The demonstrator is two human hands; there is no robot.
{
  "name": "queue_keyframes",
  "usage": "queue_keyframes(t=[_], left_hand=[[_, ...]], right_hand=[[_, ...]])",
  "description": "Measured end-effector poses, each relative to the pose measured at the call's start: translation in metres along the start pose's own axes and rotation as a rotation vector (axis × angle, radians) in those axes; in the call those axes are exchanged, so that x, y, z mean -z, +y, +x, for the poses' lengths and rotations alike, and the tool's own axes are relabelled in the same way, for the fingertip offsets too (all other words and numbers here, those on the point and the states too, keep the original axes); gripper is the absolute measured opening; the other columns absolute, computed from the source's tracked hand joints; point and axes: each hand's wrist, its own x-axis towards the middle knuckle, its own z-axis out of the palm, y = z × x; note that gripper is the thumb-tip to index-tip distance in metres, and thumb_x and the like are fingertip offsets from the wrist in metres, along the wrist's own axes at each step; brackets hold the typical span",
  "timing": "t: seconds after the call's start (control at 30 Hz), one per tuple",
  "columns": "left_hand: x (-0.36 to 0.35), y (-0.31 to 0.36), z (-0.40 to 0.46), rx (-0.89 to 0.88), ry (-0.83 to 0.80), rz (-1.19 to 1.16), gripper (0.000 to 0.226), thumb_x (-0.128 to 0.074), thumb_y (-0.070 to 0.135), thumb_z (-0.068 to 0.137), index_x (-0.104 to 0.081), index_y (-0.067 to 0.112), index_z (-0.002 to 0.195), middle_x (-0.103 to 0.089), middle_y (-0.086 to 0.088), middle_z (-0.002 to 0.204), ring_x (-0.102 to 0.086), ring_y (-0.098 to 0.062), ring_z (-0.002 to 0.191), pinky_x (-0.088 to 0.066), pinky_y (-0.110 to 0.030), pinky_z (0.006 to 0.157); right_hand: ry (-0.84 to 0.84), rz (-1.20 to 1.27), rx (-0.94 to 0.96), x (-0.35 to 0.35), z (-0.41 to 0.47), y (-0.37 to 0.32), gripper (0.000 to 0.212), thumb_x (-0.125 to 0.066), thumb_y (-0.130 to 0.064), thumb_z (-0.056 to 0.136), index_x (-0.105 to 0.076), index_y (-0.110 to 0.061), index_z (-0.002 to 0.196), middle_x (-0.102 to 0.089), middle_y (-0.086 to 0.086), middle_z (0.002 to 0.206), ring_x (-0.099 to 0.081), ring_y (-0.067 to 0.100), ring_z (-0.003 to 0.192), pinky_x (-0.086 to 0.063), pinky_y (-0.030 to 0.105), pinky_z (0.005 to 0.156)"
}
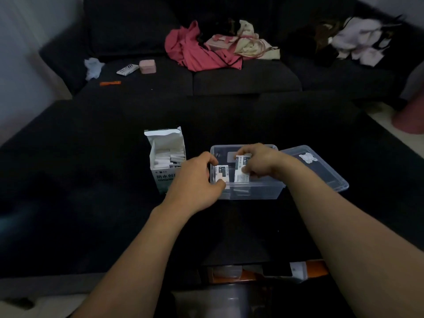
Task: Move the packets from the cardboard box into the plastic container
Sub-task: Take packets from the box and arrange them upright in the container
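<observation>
A dark desk (91, 180) carries everything. Right of centre sits the clear plastic container (252, 191), its lid (325, 166) leaning at its right. Just left stands the open cardboard box (160, 177), many packets (165, 158) inside it. The left hand (197, 180) pinches one packet (222, 173) over the container's left end; the right hand (259, 161) grips a small stack (242, 168) inside it. Best, I judge, to lower both flat onto the floor, edges aligned, before letting go, so later packets stack neatly.
</observation>
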Motion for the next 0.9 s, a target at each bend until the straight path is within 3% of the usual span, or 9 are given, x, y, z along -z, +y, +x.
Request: queue_keyframes(t=[0.1, 0.17, 0.27, 0.37, 0.57, 0.7, 0.9], left_hand=[[-0.003, -0.004, 0.001, -0.013, -0.036, 0.037, 0.037, -0.077, 0.03, 0.082, -0.058, 0.026, 0.114, -0.055, 0.01, 0.082, -0.056, -0.007, 0.074, -0.048, -0.027, 0.064], [-0.005, -0.007, 0.002, -0.019, -0.045, 0.038, 0.038, -0.077, 0.031, 0.082, -0.058, 0.026, 0.115, -0.056, 0.01, 0.084, -0.057, -0.008, 0.077, -0.051, -0.03, 0.068], [-0.006, -0.01, 0.004, -0.028, -0.031, 0.036, 0.038, -0.078, 0.032, 0.081, -0.059, 0.025, 0.113, -0.057, 0.008, 0.085, -0.058, -0.009, 0.077, -0.051, -0.03, 0.068], [-0.007, -0.011, 0.006, -0.024, -0.019, 0.039, 0.038, -0.079, 0.032, 0.08, -0.059, 0.026, 0.112, -0.056, 0.008, 0.088, -0.057, -0.009, 0.078, -0.051, -0.029, 0.068], [-0.009, -0.011, 0.006, -0.029, -0.009, 0.036, 0.039, -0.08, 0.031, 0.079, -0.059, 0.026, 0.111, -0.056, 0.008, 0.089, -0.058, -0.009, 0.077, -0.053, -0.031, 0.07], [-0.008, -0.011, 0.006, -0.025, -0.008, 0.036, 0.04, -0.08, 0.032, 0.079, -0.059, 0.026, 0.113, -0.055, 0.009, 0.091, -0.057, -0.008, 0.079, -0.052, -0.029, 0.07], [-0.008, -0.012, 0.006, -0.013, -0.025, 0.049, 0.043, -0.08, 0.033, 0.08, -0.058, 0.026, 0.117, -0.056, 0.009, 0.091, -0.057, -0.008, 0.079, -0.055, -0.033, 0.074]], right_hand=[[-0.041, -0.092, -0.023, -0.01, 0.002, -0.002, 0.04, -0.061, 0.006, 0.091, -0.06, -0.016, 0.125, -0.064, 0.009, 0.108, -0.065, 0.022, 0.095, -0.057, 0.032, 0.076], [-0.016, -0.252, -0.003, -0.014, 0.002, -0.004, 0.046, -0.065, 0.001, 0.09, -0.059, -0.015, 0.133, -0.061, 0.01, 0.127, -0.06, 0.025, 0.115, -0.051, 0.034, 0.095], [0.001, -0.381, 0.011, -0.019, 0.005, -0.008, 0.05, -0.068, -0.008, 0.091, -0.056, -0.016, 0.138, -0.053, 0.008, 0.142, -0.052, 0.025, 0.129, -0.043, 0.035, 0.104], [0.015, -0.473, 0.034, -0.022, 0.008, -0.009, 0.045, -0.07, -0.014, 0.09, -0.061, -0.016, 0.134, -0.058, 0.008, 0.137, -0.055, 0.025, 0.125, -0.045, 0.035, 0.102], [0.017, -0.35, 0.032, -0.017, 0.012, -0.003, 0.064, -0.078, -0.009, 0.082, -0.055, -0.02, 0.14, -0.058, 0.004, 0.139, -0.052, 0.023, 0.129, -0.043, 0.04, 0.109], [0.021, -0.311, 0.028, -0.018, 0.014, -0.001, 0.064, -0.079, -0.007, 0.081, -0.055, -0.021, 0.138, -0.059, 0.004, 0.136, -0.055, 0.024, 0.124, -0.048, 0.041, 0.104], [0.05, -0.403, 0.008, -0.016, 0.011, -0.003, 0.049, -0.072, -0.007, 0.087, -0.059, -0.018, 0.132, -0.063, 0.008, 0.127, -0.061, 0.024, 0.112, -0.054, 0.035, 0.091]])
